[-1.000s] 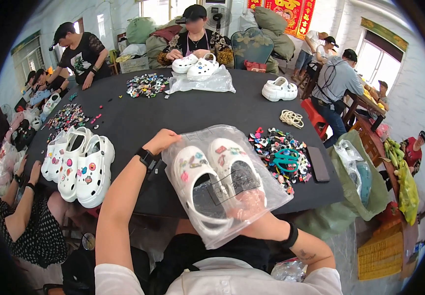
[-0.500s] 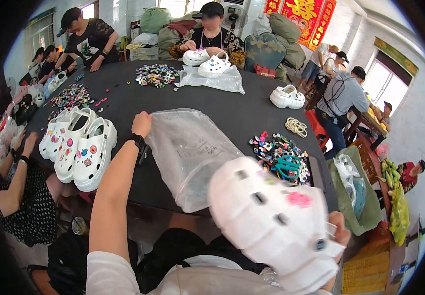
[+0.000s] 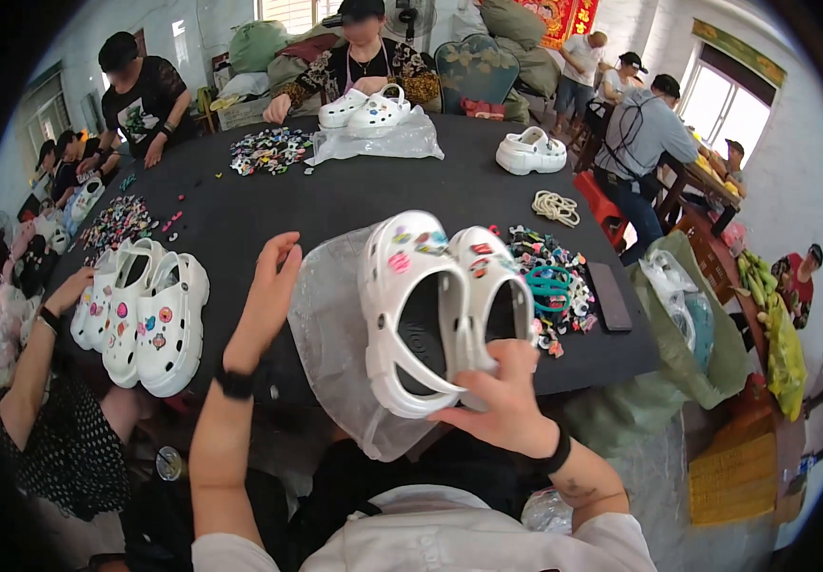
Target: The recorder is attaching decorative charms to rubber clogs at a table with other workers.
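Head view: a pair of white clogs (image 3: 440, 315) was gripped at the heels by the right hand (image 3: 502, 405), raised over a clear plastic bag (image 3: 335, 334) at the near edge of the black table (image 3: 373, 191). The bag's upper rim was pinched by the left hand (image 3: 264, 300). Loose shoe charms (image 3: 554, 281) lay just right of the clogs.
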Demonstrator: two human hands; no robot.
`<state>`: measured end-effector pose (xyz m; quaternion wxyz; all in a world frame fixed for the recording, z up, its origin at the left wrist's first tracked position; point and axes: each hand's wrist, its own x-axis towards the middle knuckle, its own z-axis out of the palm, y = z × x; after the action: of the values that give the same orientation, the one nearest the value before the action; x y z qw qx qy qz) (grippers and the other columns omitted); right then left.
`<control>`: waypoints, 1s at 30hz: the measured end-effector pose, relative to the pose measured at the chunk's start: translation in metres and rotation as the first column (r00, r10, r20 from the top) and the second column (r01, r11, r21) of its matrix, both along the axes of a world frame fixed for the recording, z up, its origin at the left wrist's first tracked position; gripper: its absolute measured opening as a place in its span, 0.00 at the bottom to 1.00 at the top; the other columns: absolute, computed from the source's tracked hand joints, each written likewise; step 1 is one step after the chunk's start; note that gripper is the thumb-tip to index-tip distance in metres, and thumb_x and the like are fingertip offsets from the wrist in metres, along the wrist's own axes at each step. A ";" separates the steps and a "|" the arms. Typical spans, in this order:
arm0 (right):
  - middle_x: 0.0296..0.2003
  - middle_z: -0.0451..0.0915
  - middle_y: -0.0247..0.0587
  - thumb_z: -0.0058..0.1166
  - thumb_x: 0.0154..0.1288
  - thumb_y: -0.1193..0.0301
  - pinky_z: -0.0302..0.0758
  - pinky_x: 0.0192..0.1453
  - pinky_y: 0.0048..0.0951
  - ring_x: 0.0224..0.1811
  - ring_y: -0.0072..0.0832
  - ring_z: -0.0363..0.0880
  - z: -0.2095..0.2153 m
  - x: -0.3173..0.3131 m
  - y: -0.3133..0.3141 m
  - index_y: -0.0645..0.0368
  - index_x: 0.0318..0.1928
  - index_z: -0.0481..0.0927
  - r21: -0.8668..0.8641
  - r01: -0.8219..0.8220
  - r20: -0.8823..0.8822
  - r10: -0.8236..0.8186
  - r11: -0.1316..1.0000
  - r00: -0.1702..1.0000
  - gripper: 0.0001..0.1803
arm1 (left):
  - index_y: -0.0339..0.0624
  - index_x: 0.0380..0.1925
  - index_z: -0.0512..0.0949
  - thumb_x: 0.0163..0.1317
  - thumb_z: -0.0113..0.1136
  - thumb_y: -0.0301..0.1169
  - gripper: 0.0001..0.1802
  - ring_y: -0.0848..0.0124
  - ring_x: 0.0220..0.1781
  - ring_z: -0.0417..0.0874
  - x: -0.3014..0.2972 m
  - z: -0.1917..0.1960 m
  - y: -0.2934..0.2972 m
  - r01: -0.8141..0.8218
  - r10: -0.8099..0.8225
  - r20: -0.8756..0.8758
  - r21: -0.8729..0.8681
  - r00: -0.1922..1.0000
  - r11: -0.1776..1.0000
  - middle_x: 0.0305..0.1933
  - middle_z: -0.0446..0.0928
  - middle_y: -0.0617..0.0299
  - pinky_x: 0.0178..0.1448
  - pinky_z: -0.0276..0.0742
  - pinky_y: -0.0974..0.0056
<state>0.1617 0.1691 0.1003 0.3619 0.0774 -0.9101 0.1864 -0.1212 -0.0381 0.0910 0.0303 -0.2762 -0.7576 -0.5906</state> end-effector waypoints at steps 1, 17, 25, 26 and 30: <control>0.44 0.69 0.45 0.80 0.37 0.59 0.60 0.54 0.41 0.48 0.44 0.67 -0.006 -0.010 -0.006 0.48 0.40 0.84 -0.014 -0.026 0.000 0.026 1.000 1.000 0.27 | 0.42 0.62 0.72 0.75 0.53 0.38 0.20 0.63 0.63 0.74 0.026 0.006 -0.011 0.075 -0.076 0.011 0.048 0.997 0.996 0.62 0.73 0.55 0.68 0.66 0.61; 0.53 0.76 0.49 0.68 0.60 0.72 0.72 0.60 0.37 0.56 0.43 0.75 -0.017 0.030 0.076 0.61 0.55 0.77 -0.319 0.234 0.046 -0.231 0.918 0.972 0.22 | 0.48 0.49 0.81 0.52 0.74 0.35 0.23 0.57 0.66 0.72 0.171 -0.004 0.007 0.038 -0.205 -0.544 -0.302 0.814 0.953 0.60 0.76 0.61 0.69 0.60 0.52; 0.58 0.75 0.49 0.70 0.58 0.71 0.69 0.67 0.39 0.64 0.45 0.72 -0.029 0.041 0.074 0.61 0.59 0.76 -0.372 0.176 0.098 -0.150 0.911 0.984 0.28 | 0.47 0.47 0.81 0.55 0.73 0.35 0.19 0.60 0.61 0.77 0.173 0.000 0.027 0.074 -0.308 -0.527 -0.418 0.792 0.905 0.53 0.80 0.64 0.67 0.60 0.50; 0.60 0.73 0.50 0.71 0.58 0.70 0.68 0.68 0.39 0.66 0.44 0.70 -0.033 0.041 0.071 0.62 0.61 0.74 -0.392 0.151 0.105 -0.120 0.908 0.987 0.31 | 0.47 0.47 0.81 0.57 0.71 0.35 0.18 0.62 0.59 0.77 0.171 0.003 0.026 0.076 -0.315 -0.529 -0.425 0.788 0.902 0.51 0.81 0.65 0.67 0.60 0.49; 0.68 0.65 0.52 0.76 0.56 0.66 0.64 0.74 0.43 0.73 0.43 0.64 -0.050 0.036 0.061 0.62 0.74 0.57 -0.592 0.034 0.207 0.111 0.806 0.972 0.51 | 0.45 0.45 0.80 0.62 0.68 0.35 0.13 0.62 0.49 0.83 0.159 0.033 0.010 0.176 -0.246 -0.278 -0.252 0.928 0.951 0.43 0.84 0.63 0.63 0.65 0.52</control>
<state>0.1972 0.2301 0.0500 0.2555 -0.0428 -0.8408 0.4753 0.0383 -0.0280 0.1239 0.0520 -0.4465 -0.7707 -0.4516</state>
